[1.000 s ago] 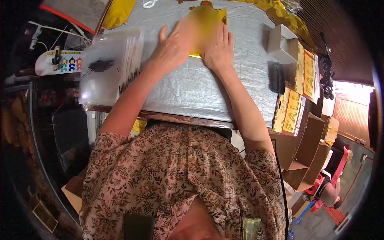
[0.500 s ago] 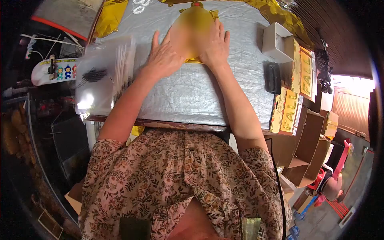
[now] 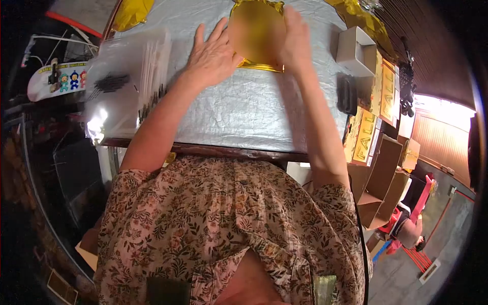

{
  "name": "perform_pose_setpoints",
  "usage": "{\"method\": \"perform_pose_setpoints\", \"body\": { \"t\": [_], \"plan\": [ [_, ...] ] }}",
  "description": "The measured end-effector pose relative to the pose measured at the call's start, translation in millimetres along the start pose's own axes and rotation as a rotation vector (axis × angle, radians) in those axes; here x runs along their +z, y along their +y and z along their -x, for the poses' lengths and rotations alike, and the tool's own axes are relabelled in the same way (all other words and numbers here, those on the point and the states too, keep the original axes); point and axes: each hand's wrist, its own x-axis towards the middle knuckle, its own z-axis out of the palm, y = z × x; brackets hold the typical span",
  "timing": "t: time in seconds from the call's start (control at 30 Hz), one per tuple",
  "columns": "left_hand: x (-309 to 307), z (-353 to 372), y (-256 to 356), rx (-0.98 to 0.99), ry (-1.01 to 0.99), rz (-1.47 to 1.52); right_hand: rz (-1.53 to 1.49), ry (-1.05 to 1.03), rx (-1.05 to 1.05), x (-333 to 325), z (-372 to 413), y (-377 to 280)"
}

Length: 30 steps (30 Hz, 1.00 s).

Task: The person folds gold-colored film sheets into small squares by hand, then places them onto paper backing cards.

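Left hand and right hand lay open, flat against either side of the gold foil piece far across the tabletop; smoothing it, I judged, which wanted gentle, even pressure.

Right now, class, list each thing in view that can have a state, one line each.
Gold foil balloon: deflated, lying flat on the table.
Left hand: open, fingers spread, pressing the balloon's left side.
Right hand: open, against the balloon's right side.
Small grey box: open, no lid.
Cardboard boxes: flaps open.
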Motion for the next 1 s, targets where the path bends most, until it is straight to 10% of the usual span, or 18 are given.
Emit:
{"method": "perform_pose_setpoints", "body": {
  "t": [0.33, 0.4, 0.47, 0.63, 0.87, 1.0],
  "plan": [
    [-1.1, 0.4, 1.9, -0.008, 0.032, 0.024, 0.187, 0.058, -0.083, 35.0, 19.7, -7.2],
    [-4.6, 0.9, 3.9, -0.017, 0.006, 0.042, -0.186, 0.017, 0.143, 27.7, 11.4, 8.0],
    [-7.3, 0.2, 3.8, -0.032, -0.028, 0.059, 0.066, 0.320, 0.025, 27.0, 3.5, 22.9],
    [-7.6, -0.2, 3.8, -0.016, 0.000, 0.065, -0.074, -0.200, 0.532, 16.0, -37.8, 43.0],
    [-3.1, 1.7, 3.5, -0.025, 0.004, 0.077, 0.062, -0.217, 0.426, 13.5, -55.6, 47.0],
    [-16.8, 0.3, 6.1, -0.057, -0.133, 0.080, -0.540, -0.258, 0.551, -14.1, -62.3, 39.1]
  ]
}}
